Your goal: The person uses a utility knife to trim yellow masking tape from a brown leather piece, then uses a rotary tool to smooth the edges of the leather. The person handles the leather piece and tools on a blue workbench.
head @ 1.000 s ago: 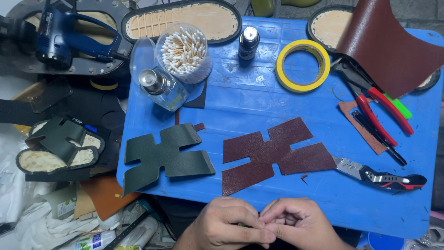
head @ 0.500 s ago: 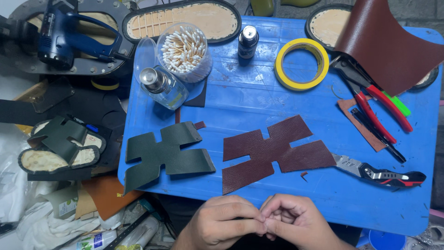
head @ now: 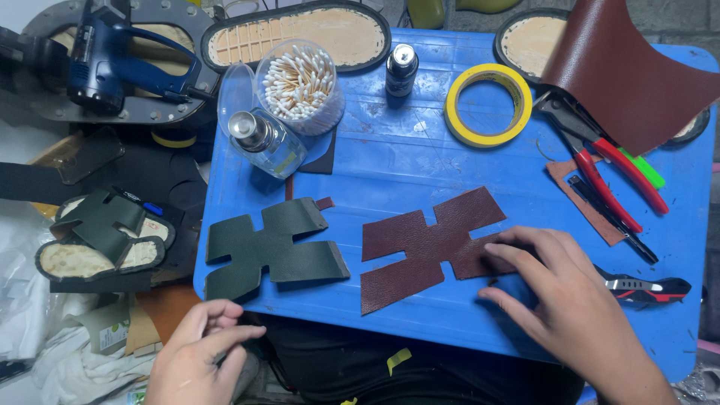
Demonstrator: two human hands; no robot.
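— Where are the hands?

— The right hand (head: 559, 300) lies flat on the blue table (head: 420, 161), fingers spread, its fingertips pressing the right end of the brown leather cut-out (head: 424, 251). Its grip is released — nothing is pinched, only touched. The left hand (head: 202, 360) hangs off the table's near edge, loosely curled and holding nothing, just below the dark green leather cut-out (head: 274, 251).

— And how do the two pieces lie?

— Side by side near the front edge, apart from each other, the green one on the left with its lower corner reaching the table's rim, the brown one in the middle.

— What else is about?

— Right of the hand, a utility knife (head: 645, 286) with a red and black handle; above it, red-handled pliers (head: 607, 169) beside a sheet of brown leather (head: 634, 75) that curls up at the far corner. A roll of yellow tape (head: 489, 105) sits towards the back, a tub of cotton swabs (head: 300, 86) and a clear glass bottle (head: 266, 141) at the back left. Off the table to the left lies a sandal (head: 101, 240) with dark green straps.
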